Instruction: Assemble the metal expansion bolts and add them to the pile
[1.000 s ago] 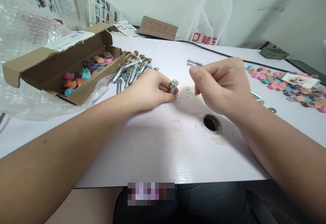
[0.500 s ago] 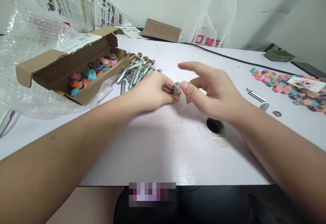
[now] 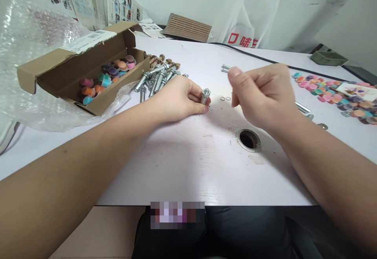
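My left hand (image 3: 184, 99) pinches an upright silver bolt (image 3: 205, 95) above the white table, its nut end up. To the right, my right hand (image 3: 262, 92) is raised with its fingers curled in and the thumb against them; whatever it may hold is hidden. Two small rings (image 3: 225, 98) lie between the hands. Just beyond the right thumb, silver metal pieces (image 3: 225, 68) show in part. A pile of silver and brass-coloured bolts (image 3: 159, 77) lies behind my left hand.
An open cardboard box (image 3: 118, 90) with colourful caps stands at the left on bubble wrap (image 3: 17, 106). Many colourful caps (image 3: 330, 90) lie at the right. A round hole (image 3: 249, 139) is in the table (image 3: 176, 172). A black cable (image 3: 250, 56) runs along the back.
My right hand has moved right, away from the bolt, and its fingers have curled in. The rings and metal pieces behind it have come into view. My left hand still holds the bolt.
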Demonstrator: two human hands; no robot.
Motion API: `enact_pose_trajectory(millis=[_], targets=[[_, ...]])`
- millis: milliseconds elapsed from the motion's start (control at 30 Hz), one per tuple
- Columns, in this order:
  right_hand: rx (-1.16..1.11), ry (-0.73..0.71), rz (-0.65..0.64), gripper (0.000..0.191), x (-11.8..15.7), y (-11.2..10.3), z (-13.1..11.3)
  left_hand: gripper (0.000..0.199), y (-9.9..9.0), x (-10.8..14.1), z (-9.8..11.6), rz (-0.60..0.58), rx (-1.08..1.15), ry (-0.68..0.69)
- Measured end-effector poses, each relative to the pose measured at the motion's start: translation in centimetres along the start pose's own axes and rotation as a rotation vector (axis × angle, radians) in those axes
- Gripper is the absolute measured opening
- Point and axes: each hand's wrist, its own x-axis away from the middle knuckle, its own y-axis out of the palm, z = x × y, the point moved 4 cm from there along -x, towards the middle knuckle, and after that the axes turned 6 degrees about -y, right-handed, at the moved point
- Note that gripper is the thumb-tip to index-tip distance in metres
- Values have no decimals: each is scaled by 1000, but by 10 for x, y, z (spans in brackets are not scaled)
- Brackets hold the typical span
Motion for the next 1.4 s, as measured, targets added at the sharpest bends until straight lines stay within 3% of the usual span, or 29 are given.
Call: enact_pose_trajectory(millis=[67,167,233,333,433,533,600,700,767,800,900,1000,1133,1200,1333,1400], targets=[[-7,19,26,56,1,-1,2,15,0,0,0,-6,9,5],[-67,40,-143,30,2,5,5,11,1,-1,0,-25,11,24],[-94,47,-201,34,3,6,5,10,1,-1,-1,-40,13,15],[-79,92,-56,57,2,-2,6,14,0,-2,-5,-38,28,-4],[-56,70,39,52,1,-6,6,15,0,-1,-4,-43,29,21],[-106,62,-76,32,2,2,7,10,0,0,-2,-40,-2,18],[-138,65,-143,37,4,5,7,7,0,-1,-2,-39,-11,16],[-125,24,69,58,6,-7,5,13,1,-2,-5,-27,7,33],[-81,9,245,59,6,-19,8,18,0,-2,-7,-14,9,24],[-43,20,272,58,5,-23,12,19,0,-2,-8,-12,10,9],[113,134,223,47,-3,-31,34,19,-2,2,-7,-17,16,-37],[234,330,169,24,-11,-40,63,16,-6,6,-1,-1,19,-49],[197,495,155,9,-11,-43,79,16,-11,5,0,33,7,-21],[111,377,124,12,-9,-36,68,18,-10,3,-3,28,-10,-23],[-2,-52,-90,37,-3,-8,28,20,-5,1,-8,3,-19,0],[-27,-108,-175,32,0,4,17,18,-4,1,-8,-1,-46,21]])
